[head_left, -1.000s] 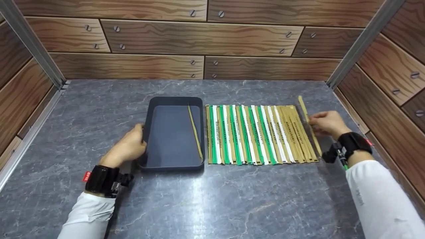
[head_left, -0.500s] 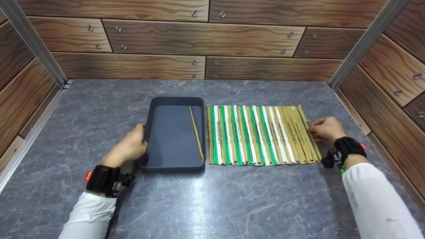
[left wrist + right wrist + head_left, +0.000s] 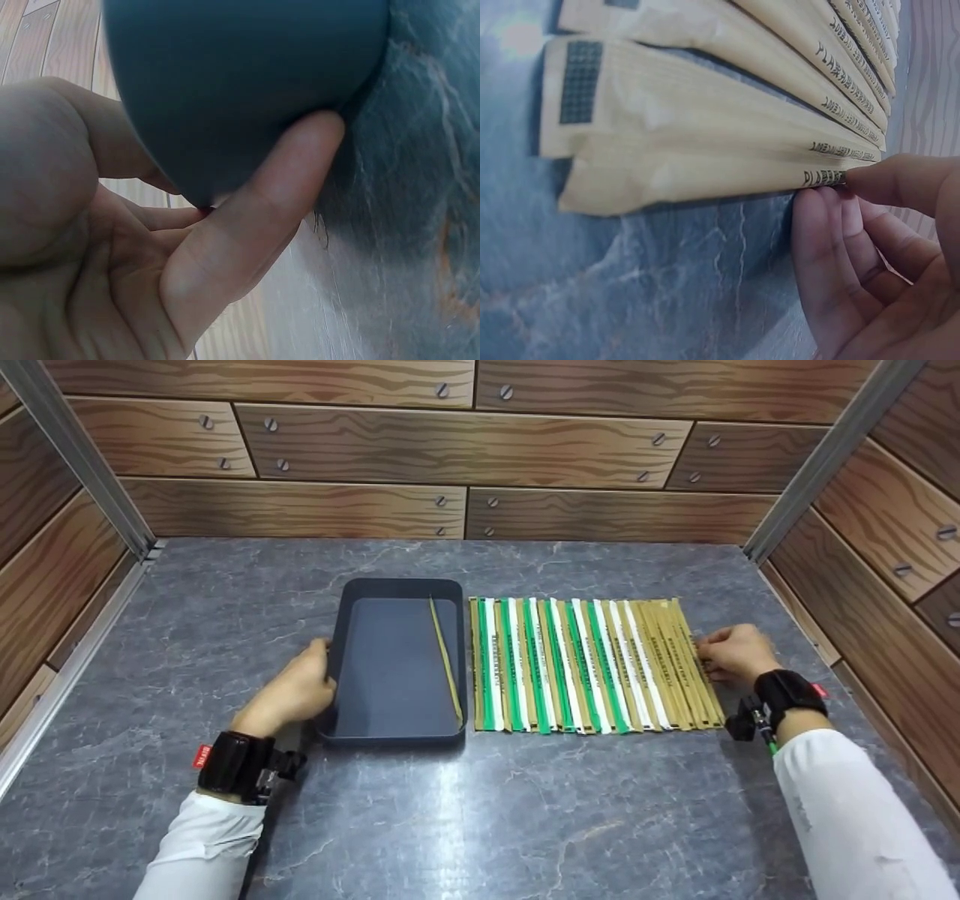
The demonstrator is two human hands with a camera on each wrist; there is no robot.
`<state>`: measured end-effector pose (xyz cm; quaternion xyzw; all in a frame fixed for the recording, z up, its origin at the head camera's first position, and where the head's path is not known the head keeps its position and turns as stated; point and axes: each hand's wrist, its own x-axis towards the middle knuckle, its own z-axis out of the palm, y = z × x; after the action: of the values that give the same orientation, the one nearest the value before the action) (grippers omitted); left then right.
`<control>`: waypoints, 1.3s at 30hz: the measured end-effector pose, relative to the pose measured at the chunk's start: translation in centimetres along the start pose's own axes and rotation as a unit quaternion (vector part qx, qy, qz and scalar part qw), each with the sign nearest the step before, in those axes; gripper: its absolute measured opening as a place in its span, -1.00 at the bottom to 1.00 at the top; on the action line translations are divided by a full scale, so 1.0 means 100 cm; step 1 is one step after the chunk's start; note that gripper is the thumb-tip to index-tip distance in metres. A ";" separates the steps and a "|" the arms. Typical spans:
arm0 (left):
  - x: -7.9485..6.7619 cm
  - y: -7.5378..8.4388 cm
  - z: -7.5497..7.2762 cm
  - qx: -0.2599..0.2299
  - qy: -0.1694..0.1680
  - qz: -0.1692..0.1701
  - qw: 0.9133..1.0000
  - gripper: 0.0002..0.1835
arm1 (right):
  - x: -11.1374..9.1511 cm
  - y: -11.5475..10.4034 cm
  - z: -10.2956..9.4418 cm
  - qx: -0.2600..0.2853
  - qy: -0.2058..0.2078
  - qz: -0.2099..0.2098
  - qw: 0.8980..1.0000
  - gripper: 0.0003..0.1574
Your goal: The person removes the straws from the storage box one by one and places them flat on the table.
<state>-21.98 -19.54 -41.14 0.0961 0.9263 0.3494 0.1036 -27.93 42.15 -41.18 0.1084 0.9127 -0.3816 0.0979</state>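
Note:
My left hand (image 3: 296,686) grips the left wall of a dark grey tray (image 3: 397,738), and the left wrist view shows a finger pressed along the tray's outer wall (image 3: 247,82). One slim yellowish-brown wrapped straw (image 3: 445,660) lies slanted inside the tray. To its right is a row of long wrapped straws (image 3: 570,660), green, white and brown, laid side by side. At the row's right end my right hand (image 3: 739,655) pinches the outermost brown paper-wrapped straw (image 3: 697,165) between thumb and fingers. That straw lies against its neighbour, dark printing on its wrapper.
Both rest on a grey marbled tabletop (image 3: 525,825). Wood-patterned panels (image 3: 360,442) wall the back and sides, with metal posts (image 3: 825,457) at the corners. The tray and the row stand close together.
My right hand has brought the brown wrapped straw left and down onto the right end of the row. The left hand keeps its grip on the tray.

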 end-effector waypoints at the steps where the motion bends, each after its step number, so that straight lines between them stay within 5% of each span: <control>1: 0.000 0.000 0.000 0.002 0.002 0.002 1.000 -0.24 | 0.000 0.000 0.000 0.001 0.002 0.000 1.000 -0.42; 10: 0.000 -0.001 -0.001 0.011 0.008 0.017 1.000 -0.26 | -0.001 -0.001 0.000 0.007 0.010 0.008 1.000 -0.41; 16: 0.000 0.001 -0.002 0.011 0.005 0.005 1.000 -0.25 | -0.007 -0.023 -0.003 -0.079 0.067 -0.026 0.994 -0.30; 22: 0.000 0.000 -0.001 0.008 0.001 -0.002 1.000 -0.24 | -0.009 -0.088 0.021 -0.082 0.078 -0.114 0.987 -0.31; 33: -0.001 0.000 -0.001 0.013 0.009 0.006 1.000 -0.24 | -0.033 -0.225 0.120 -0.055 0.001 -0.222 0.973 -0.38; 37: -0.001 0.001 -0.001 0.022 0.016 0.015 1.000 -0.24 | -0.043 -0.264 0.155 -0.103 -0.028 -0.251 0.962 -0.42; 39: 0.000 0.001 -0.001 0.018 0.015 0.014 1.000 -0.25 | -0.044 -0.278 0.172 -0.150 -0.036 -0.262 0.953 -0.71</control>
<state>-21.95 -19.50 -41.01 0.1053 0.9324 0.3357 0.0831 -29.62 10.19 -33.09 -0.1642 0.9516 -0.2563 0.0423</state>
